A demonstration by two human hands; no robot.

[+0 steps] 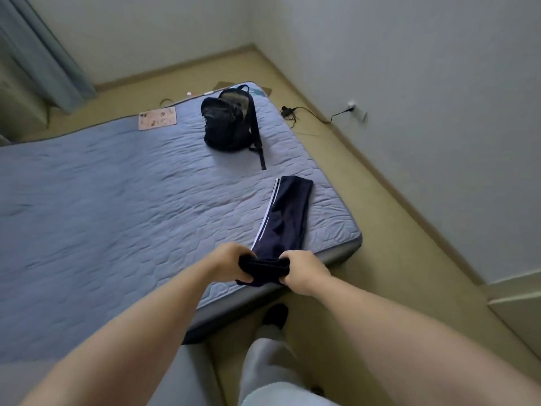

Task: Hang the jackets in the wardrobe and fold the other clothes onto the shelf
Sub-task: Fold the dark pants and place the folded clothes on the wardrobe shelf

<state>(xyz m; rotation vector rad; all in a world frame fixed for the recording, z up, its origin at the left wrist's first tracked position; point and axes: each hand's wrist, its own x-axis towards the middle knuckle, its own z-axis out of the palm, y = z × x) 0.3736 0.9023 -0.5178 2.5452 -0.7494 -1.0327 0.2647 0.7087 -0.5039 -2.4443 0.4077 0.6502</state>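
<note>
Dark navy track pants (288, 213) with white side stripes lie stretched out lengthwise on the blue quilted mattress (123, 200), near its right front corner. My left hand (234, 260) grips the near end of the pants on the left side, fingers curled into the bunched cloth. My right hand (303, 272) grips the same end on the right side. The near end is lifted slightly off the mattress edge between both hands. No wardrobe or shelf is in view.
A black backpack (231, 123) lies open at the far end of the mattress, next to a pink card (158, 118). A charger cable (310, 114) runs over the floor to a wall socket (352, 108). Curtain at far left.
</note>
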